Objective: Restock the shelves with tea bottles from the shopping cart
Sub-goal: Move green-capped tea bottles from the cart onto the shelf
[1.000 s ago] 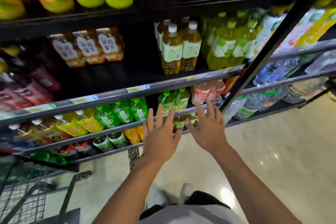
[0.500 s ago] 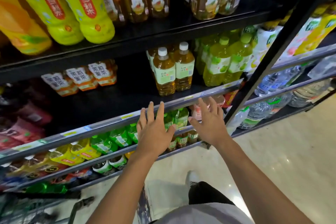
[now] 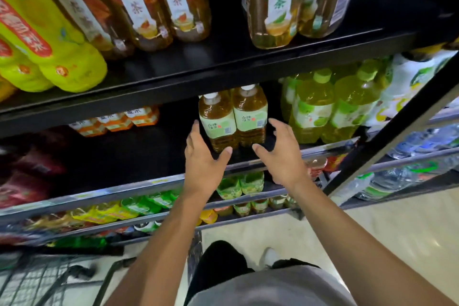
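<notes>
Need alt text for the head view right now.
Both hands, left and right, reach open toward two amber tea bottles on a dark shelf, not yet gripping. Green bottles stand to their right; a cart sits lower left.

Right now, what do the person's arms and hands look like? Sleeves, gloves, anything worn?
Both forearms are bare up to the frame edge; no sleeve shows. The left hand and right hand wear no gloves, and no rings, watch or wristband are visible. Lower down, a grey top, dark trousers and a white shoe show.
</notes>
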`<state>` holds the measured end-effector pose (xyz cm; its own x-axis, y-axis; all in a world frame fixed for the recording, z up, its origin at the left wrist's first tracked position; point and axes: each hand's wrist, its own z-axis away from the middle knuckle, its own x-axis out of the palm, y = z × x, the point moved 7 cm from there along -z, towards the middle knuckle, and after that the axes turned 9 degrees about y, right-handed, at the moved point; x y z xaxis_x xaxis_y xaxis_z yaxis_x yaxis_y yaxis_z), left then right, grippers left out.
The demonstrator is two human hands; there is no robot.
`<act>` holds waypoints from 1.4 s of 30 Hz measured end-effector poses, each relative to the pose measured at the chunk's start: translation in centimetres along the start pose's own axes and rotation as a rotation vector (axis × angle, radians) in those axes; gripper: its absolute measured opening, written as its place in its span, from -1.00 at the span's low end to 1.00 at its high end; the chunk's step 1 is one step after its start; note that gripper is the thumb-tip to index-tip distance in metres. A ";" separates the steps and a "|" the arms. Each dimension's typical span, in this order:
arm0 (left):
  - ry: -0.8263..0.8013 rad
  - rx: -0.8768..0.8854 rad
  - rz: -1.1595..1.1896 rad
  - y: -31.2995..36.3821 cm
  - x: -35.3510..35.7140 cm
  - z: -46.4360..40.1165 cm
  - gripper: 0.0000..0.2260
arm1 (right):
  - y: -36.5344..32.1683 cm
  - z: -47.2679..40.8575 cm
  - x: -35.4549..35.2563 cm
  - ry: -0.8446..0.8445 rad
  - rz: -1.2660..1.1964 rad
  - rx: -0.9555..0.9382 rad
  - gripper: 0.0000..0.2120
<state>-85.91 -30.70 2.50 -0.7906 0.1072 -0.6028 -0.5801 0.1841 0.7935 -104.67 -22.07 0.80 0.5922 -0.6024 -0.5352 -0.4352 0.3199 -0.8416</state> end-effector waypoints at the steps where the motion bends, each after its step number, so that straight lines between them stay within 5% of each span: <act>1: 0.015 -0.003 0.033 0.2 0.4 -0.4 -0.14 | 0.0 -0.6 0.3 0.003 -0.044 0.007 -0.27; 7: 0.141 -0.060 0.199 1.2 2.1 -3.2 -0.02 | -0.6 -3.6 3.1 0.021 -0.100 -0.016 -0.13; 19: 0.342 -0.019 0.108 0.8 2.7 -4.1 -0.04 | 0.3 -4.9 4.1 0.088 -0.012 -0.003 -0.04; 24: 0.284 -0.017 0.167 -0.2 1.9 -3.9 -0.13 | 0.6 -4.9 3.6 0.110 -0.068 -0.006 -0.04; 31: -0.001 -0.006 0.290 -2.7 2.5 -3.6 -0.08 | 1.9 -4.4 3.9 0.081 -0.198 0.028 -0.15; 34: 0.119 -0.091 0.314 -2.9 3.8 -3.0 0.07 | 1.2 -4.7 4.2 0.104 -0.148 0.017 -0.07; 37: 0.228 -0.131 0.334 -2.6 3.7 -2.9 0.00 | 0.4 -4.6 3.9 0.158 -0.099 -0.008 -0.07; 42: 0.068 -0.104 0.291 -4.1 2.1 -3.1 -0.05 | 1.5 -4.6 2.6 0.048 -0.215 -0.032 -0.03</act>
<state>-85.79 -34.24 -1.69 -0.9357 0.0743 -0.3450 -0.3417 0.0540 0.9383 -106.87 -26.51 -1.52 0.6408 -0.6887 -0.3392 -0.3246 0.1573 -0.9327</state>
